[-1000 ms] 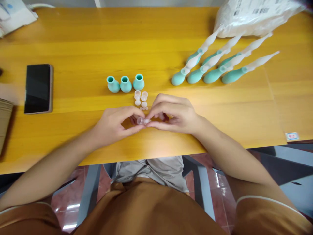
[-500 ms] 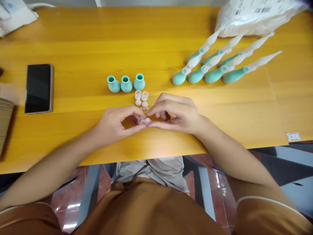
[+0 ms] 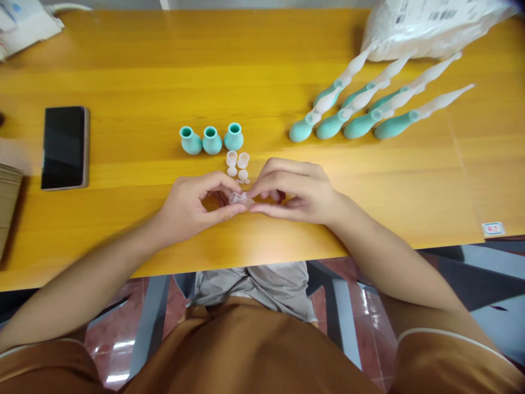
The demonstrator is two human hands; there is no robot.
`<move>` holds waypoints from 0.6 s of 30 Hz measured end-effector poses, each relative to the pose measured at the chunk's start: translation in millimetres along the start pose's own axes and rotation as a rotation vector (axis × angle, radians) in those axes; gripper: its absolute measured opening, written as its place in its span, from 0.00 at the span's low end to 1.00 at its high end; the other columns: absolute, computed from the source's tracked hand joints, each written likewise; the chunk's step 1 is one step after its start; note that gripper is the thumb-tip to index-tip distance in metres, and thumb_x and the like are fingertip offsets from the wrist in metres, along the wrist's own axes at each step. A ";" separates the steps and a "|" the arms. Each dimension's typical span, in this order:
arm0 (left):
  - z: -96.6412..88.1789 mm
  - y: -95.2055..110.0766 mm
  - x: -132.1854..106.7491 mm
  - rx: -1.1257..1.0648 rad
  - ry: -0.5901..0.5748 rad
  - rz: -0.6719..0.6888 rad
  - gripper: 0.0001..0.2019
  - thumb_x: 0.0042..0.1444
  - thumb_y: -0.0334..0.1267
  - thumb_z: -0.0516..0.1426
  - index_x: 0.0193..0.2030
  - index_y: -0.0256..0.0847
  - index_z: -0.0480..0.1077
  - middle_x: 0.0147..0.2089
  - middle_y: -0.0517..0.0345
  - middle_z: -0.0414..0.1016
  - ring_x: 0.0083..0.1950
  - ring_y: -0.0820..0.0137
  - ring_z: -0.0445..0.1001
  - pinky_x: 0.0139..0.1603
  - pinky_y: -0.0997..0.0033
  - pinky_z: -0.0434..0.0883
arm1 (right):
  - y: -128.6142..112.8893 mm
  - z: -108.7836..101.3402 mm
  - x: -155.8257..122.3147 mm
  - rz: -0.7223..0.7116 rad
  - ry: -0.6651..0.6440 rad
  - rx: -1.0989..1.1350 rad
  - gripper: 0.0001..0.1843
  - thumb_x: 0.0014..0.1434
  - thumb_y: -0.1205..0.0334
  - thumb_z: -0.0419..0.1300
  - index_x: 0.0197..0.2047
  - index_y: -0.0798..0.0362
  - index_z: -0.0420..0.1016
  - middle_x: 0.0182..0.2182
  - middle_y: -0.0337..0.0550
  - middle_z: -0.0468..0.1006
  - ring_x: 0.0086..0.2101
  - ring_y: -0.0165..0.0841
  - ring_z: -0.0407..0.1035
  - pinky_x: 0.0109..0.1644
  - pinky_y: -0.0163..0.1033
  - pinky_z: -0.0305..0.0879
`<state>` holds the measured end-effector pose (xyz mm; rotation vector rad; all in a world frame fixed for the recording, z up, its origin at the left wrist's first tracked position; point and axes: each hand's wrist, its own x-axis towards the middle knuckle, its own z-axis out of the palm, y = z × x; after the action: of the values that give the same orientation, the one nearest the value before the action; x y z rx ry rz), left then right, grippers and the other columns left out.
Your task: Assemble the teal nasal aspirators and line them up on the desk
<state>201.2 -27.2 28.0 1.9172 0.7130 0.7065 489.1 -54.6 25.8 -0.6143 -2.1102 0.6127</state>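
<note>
My left hand (image 3: 189, 207) and my right hand (image 3: 297, 191) meet at the table's front middle, both pinched on one small clear plastic piece (image 3: 239, 198) held between the fingertips. Just beyond them lie a few more small clear pieces (image 3: 237, 165). Behind those stand three teal bulbs (image 3: 211, 139) in a row, openings up. At the right lie several assembled droppers (image 3: 371, 112) with teal bulbs and long clear tips, side by side.
A black phone (image 3: 64, 146) lies at the left on the yellow wooden table (image 3: 123, 71). A white plastic bag (image 3: 426, 27) sits at the back right, white paper (image 3: 24, 24) at the back left, a small sticker (image 3: 491, 229) near the right front edge.
The clear piece has risen slightly between my fingertips and my left fingers have shifted a little round it. Nothing else has moved.
</note>
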 end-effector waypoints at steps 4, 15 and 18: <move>-1.1 -1.8 0.0 0.028 -0.004 0.039 0.08 0.73 0.45 0.76 0.52 0.48 0.86 0.45 0.61 0.94 0.42 0.67 0.91 0.49 0.69 0.86 | 2.1 0.1 -0.2 0.008 -0.019 0.046 0.10 0.80 0.58 0.77 0.57 0.54 0.87 0.43 0.40 0.82 0.33 0.25 0.72 0.36 0.30 0.71; -3.0 -1.9 0.5 0.043 -0.020 0.058 0.09 0.74 0.47 0.77 0.52 0.50 0.87 0.45 0.61 0.94 0.43 0.66 0.92 0.51 0.67 0.87 | -1.1 -2.3 1.6 0.058 -0.063 0.125 0.10 0.79 0.60 0.78 0.56 0.55 0.87 0.42 0.40 0.81 0.33 0.25 0.71 0.38 0.31 0.72; -1.1 -3.1 -0.6 -0.025 0.009 0.035 0.10 0.73 0.47 0.78 0.52 0.50 0.88 0.46 0.61 0.94 0.44 0.65 0.92 0.51 0.67 0.87 | -1.7 -2.9 2.2 0.054 -0.058 0.134 0.11 0.79 0.59 0.78 0.57 0.54 0.87 0.42 0.39 0.81 0.33 0.26 0.71 0.37 0.31 0.72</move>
<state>199.4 -25.8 25.5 1.9091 0.6752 0.7423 490.0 -53.9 29.6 -0.5860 -2.0916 0.8047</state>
